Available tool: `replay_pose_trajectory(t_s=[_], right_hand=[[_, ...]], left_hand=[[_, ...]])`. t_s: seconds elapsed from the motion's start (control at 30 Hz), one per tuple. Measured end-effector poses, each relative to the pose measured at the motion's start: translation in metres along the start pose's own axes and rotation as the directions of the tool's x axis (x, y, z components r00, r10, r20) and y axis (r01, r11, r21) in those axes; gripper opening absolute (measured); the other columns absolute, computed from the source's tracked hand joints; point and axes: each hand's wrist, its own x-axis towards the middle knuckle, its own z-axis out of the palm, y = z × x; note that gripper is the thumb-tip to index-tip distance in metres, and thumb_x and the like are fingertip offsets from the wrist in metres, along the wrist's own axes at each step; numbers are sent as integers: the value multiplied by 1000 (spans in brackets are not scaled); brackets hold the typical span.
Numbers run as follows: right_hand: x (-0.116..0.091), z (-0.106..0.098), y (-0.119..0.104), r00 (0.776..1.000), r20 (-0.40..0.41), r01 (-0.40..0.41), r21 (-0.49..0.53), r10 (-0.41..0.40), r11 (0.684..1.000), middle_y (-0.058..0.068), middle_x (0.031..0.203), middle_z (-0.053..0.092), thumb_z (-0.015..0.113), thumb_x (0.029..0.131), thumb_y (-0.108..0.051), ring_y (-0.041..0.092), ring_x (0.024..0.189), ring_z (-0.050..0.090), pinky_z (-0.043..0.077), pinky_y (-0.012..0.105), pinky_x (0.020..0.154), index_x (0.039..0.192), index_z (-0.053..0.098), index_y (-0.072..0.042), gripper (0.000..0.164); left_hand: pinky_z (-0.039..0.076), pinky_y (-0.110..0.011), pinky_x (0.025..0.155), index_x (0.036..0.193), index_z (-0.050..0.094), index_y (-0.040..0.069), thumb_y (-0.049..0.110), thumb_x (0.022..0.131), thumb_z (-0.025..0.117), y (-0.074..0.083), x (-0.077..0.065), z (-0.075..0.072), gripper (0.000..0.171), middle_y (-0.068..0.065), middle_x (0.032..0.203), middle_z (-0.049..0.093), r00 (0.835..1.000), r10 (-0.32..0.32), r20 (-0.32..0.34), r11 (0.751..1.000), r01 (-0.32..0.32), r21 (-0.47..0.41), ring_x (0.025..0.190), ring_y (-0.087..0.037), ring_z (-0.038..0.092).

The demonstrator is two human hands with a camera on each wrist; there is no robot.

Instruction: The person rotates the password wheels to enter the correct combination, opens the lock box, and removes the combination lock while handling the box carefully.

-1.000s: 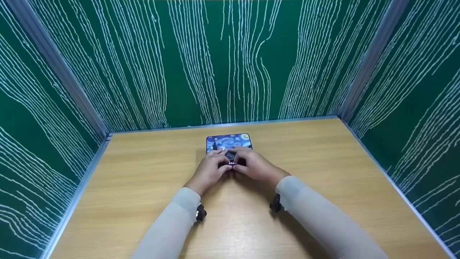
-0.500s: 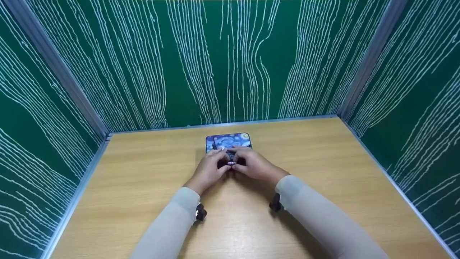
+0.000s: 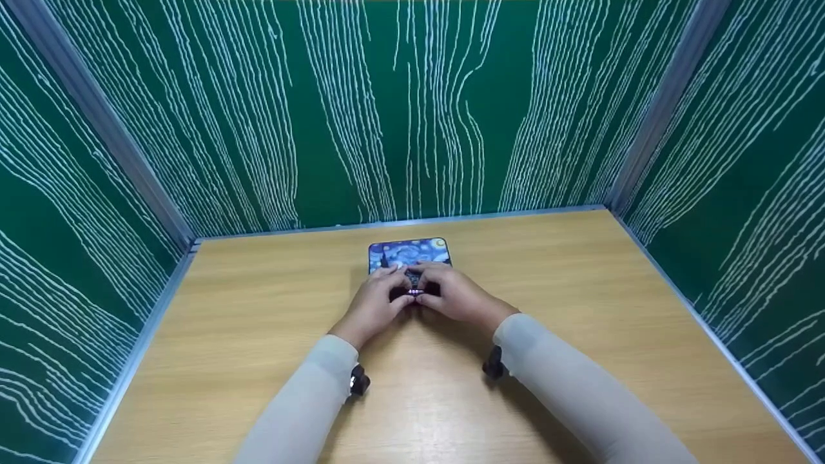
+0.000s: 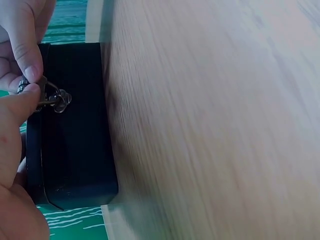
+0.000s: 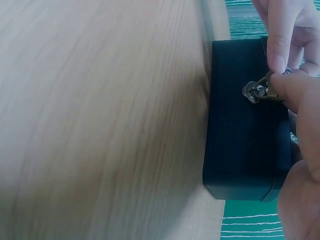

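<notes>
A small dark box with rounded corners (image 3: 410,250) stands near the back of the table, its lid printed with a blue swirling night-sky picture. In the left wrist view a round metal clasp (image 4: 62,101) sits on its dark front wall. A small brass-coloured padlock (image 5: 273,93) hangs from this clasp by its shackle. My left hand (image 3: 379,298) pinches the padlock from the left, thumb in front. From the right, my right hand (image 3: 456,296) pinches it too, the thumb tips almost meeting. Fingers of both hands reach over the lid. Most of the padlock's body is hidden.
The wooden table (image 3: 412,399) reaches toward the viewer in front of the box. Green panels with white wavy lines (image 3: 438,116) and metal frame posts (image 3: 664,109) enclose the back and sides. A small black device (image 3: 359,381) is on each wrist.
Nearly nothing differs: both hands stay at the padlock, the box stays in place, and the head view has shifted very slightly.
</notes>
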Motion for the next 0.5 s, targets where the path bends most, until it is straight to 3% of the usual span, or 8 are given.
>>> replay_pose_trajectory(t_s=[0.3, 0.5], right_hand=[[1, 0, 0, 1000, 7, -16, 2, 16, 1000, 15, 163, 66, 80, 105, -12, 42, 159, 55, 40, 57, 135, 106, 76, -9, 6], [0, 0, 0, 1000, 6, -17, 10, 17, 1000, 15, 164, 65, 81, 105, -13, 43, 159, 55, 41, 58, 135, 106, 76, -9, 6]], left_hand=[[36, -56, 138, 122, 79, 19, 30, 110, 78, -2, -1, -1, 17, -7, 175, 54, 1000, -8, 29, 1000, 8, 10, 167, -36, 45], [37, -55, 138, 126, 78, 20, 28, 109, 78, -1, 0, 0, 19, -12, 175, 53, 1000, -14, 26, 1000, 14, -6, 167, -38, 46]])
